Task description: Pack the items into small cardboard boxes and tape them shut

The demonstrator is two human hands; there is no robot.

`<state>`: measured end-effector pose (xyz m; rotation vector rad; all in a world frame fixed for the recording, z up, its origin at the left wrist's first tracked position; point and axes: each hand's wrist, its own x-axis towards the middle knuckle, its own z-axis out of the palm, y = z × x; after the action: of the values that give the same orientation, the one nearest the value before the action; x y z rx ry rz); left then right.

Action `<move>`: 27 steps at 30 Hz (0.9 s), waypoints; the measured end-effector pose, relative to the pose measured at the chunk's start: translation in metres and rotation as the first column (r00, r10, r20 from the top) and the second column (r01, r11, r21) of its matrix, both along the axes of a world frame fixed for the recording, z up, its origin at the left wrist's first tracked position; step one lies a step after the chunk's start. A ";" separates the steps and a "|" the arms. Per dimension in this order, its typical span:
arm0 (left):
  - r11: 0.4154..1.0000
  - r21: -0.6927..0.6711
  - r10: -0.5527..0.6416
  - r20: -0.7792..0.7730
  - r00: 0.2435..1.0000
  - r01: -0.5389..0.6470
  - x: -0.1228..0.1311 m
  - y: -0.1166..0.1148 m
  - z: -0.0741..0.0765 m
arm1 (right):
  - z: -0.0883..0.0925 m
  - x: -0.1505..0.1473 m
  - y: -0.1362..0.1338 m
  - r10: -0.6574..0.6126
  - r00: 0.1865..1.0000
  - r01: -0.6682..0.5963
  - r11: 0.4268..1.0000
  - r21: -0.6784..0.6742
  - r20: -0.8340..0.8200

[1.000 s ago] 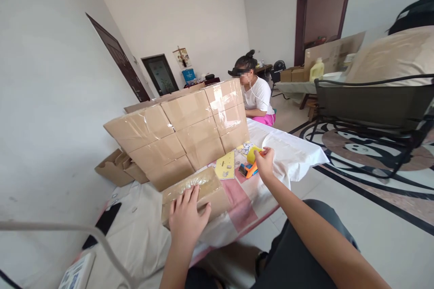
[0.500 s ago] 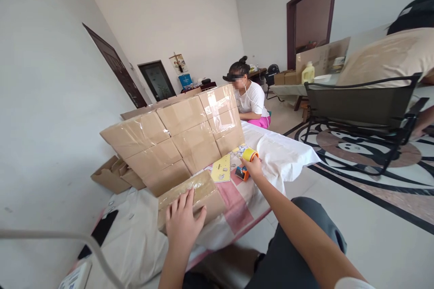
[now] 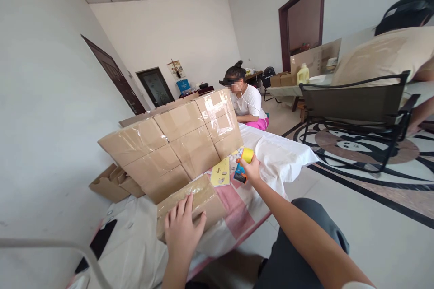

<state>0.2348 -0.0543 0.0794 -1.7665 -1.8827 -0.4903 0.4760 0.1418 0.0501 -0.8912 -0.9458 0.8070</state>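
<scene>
The left hand (image 3: 183,226) lay spread, clasping nothing, on the taped carton (image 3: 208,203), where firm, even pressure seemed best, while beyond the yellow card (image 3: 220,172) the tape dispenser (image 3: 247,155) sat gripped in the right hand (image 3: 252,170), its cutter end ideally angled clear of the fingers.

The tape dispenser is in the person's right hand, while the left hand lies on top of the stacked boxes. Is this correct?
Not quite: the head view shows the left hand on the single box in front of the stacked boxes, not on top of them. The tape dispenser is indeed in the right hand.
</scene>
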 end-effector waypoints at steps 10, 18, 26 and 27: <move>1.000 -0.015 0.012 -0.006 1.000 -0.012 0.004 -0.003 0.004 | 0.019 -0.003 -0.012 0.178 0.977 -0.176 0.984 0.027 -0.116; 0.999 -0.030 0.019 0.009 1.000 -0.019 0.006 -0.004 0.005 | 0.021 0.000 0.001 0.183 0.959 -0.184 0.983 0.017 -0.214; 0.999 -0.043 0.007 0.050 0.999 -0.005 -0.001 -0.002 0.003 | 0.024 0.003 -0.004 0.174 0.960 -0.177 0.984 0.005 -0.220; 0.998 -0.056 0.001 0.078 0.997 0.003 0.000 -0.003 0.005 | 0.026 0.003 -0.006 0.183 0.959 -0.185 0.983 0.011 -0.218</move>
<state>0.2344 -0.0571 0.0845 -1.8086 -1.9669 -0.5180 0.4789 0.1356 0.0760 -0.7123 -0.8394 1.0472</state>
